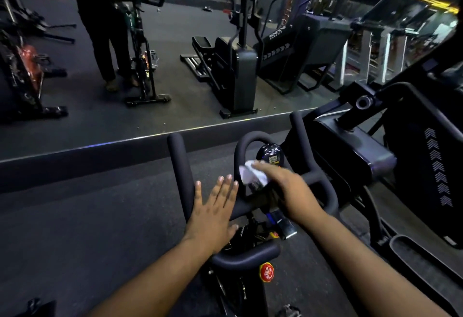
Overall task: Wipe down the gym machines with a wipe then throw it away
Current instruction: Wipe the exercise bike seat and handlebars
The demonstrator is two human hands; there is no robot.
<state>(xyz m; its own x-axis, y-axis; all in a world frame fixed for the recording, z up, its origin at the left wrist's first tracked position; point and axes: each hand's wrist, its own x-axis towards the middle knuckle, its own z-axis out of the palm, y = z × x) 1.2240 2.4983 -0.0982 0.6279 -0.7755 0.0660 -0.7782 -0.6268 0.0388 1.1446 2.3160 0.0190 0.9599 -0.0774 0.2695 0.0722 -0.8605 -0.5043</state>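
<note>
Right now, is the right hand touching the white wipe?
Touching. The head view shows the right hand pressing the white wipe near the bike's small console.

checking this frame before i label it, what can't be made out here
- Head view: the digits on the bike's display are too small to read.
- The wipe is partly under the right hand; how the fingers grip it is hidden.
- The handlebar beneath the left hand is covered, so contact is unclear.
- The bike's seat and pedals are cut off by the bottom edge.
</note>
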